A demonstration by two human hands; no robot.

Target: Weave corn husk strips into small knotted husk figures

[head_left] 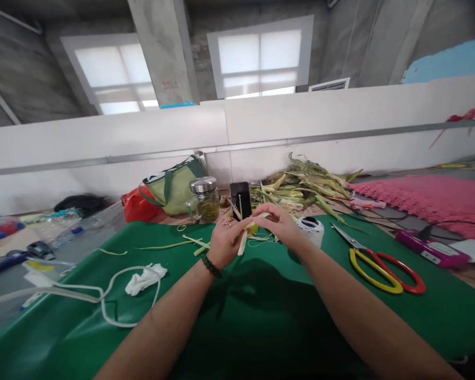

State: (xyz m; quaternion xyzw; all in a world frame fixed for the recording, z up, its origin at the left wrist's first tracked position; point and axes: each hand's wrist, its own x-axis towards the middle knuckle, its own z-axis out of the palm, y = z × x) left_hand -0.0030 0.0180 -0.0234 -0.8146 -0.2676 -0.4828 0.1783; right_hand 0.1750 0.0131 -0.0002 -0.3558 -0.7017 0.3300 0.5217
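Both my hands meet above the far part of a green cloth [261,316]. My left hand [224,240], with a dark bead bracelet on the wrist, is closed on a pale strip of corn husk [243,244] that hangs down from its fingers. My right hand [277,221] pinches the upper end of the same strip, fingers pressed together. A small yellow bit shows between the two hands. Loose husk strips [190,241] lie on the cloth just left of my hands.
A pile of corn husks [306,187], a dark phone [240,199], a lidded glass jar [204,199] and a green bag [174,184] stand behind. Scissors with yellow and red handles [380,264] lie right, a white tape roll [311,228] beside my right wrist. White cord and cloth [144,278] lie left.
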